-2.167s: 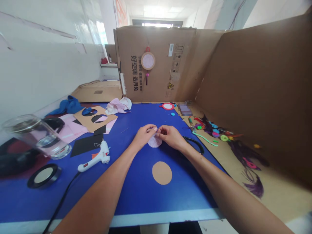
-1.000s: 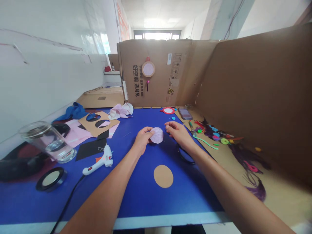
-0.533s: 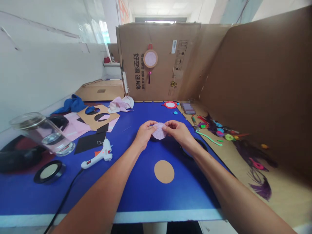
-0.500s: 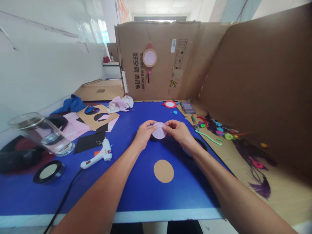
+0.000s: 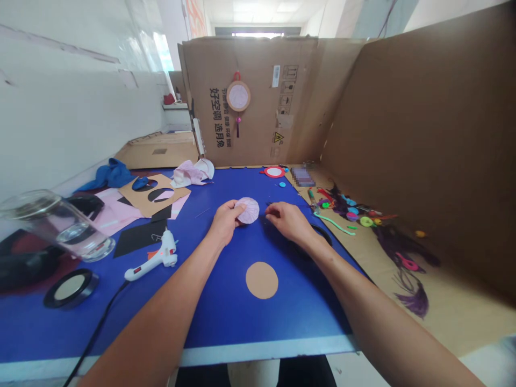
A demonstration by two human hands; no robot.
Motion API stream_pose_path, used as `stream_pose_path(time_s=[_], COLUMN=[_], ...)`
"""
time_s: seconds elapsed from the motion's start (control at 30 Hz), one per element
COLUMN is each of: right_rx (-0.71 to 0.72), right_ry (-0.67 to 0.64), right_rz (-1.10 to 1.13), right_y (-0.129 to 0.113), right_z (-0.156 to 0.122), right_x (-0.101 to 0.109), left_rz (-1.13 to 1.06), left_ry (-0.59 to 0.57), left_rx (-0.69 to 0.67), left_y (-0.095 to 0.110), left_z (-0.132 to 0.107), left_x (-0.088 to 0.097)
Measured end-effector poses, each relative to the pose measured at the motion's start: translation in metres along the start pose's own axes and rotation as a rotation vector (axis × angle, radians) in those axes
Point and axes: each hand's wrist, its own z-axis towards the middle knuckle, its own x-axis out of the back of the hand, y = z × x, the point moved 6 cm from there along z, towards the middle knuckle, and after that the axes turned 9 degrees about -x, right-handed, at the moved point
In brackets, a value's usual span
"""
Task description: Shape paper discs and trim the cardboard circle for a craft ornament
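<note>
My left hand [image 5: 224, 220] pinches a small round pink fabric piece [image 5: 248, 209] and holds it just above the blue table top [image 5: 226, 317]. My right hand [image 5: 285, 219] is a little to the right of the piece, apart from it, with thumb and fingertips pinched together; I cannot make out whether anything thin is between them. A tan cardboard disc [image 5: 262, 280] lies flat on the blue surface nearer to me, between my forearms. A black ring [image 5: 322, 234] lies under my right wrist.
A white glue gun [image 5: 153, 259] with a black cord lies left of my arm. Further left are a glass jar [image 5: 56, 226] on its side, a black tape roll [image 5: 70, 288], cut cardboard [image 5: 155, 192] and pink scraps. Coloured craft bits [image 5: 355, 215] lie at the right. Cardboard walls [image 5: 423, 134] close the back and right.
My right hand has let go of the pink piece and drawn slightly to the right. The left hand now holds the piece alone.
</note>
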Motion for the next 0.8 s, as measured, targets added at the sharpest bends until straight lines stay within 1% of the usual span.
stream_pose_path(time_s=[0.07, 0.13, 0.4, 0.53, 0.7, 0.8], right_rx=[0.006, 0.001, -0.011, 0.017, 0.075, 0.078], right_ry=[-0.037, -0.065, -0.103, -0.116, -0.079, -0.029], right_rz=[-0.165, -0.248, -0.361, -0.446, -0.593, -0.596], right_y=[0.000, -0.001, -0.009, -0.016, -0.028, -0.027], right_z=[-0.002, -0.004, -0.008, -0.009, -0.012, -0.010], right_x=[-0.004, -0.006, -0.009, -0.012, -0.021, -0.017], left_rz=[-0.018, -0.024, 0.005, 0.005, 0.013, 0.025], left_ry=[0.021, 0.026, 0.003, 0.001, -0.010, -0.008], left_rx=[0.001, 0.003, -0.002, -0.006, -0.019, -0.016], left_y=[-0.001, -0.002, -0.006, -0.005, -0.005, -0.004], left_z=[0.002, 0.003, 0.002, 0.002, 0.003, 0.003], left_x=[0.003, 0.004, 0.001, 0.001, 0.000, 0.001])
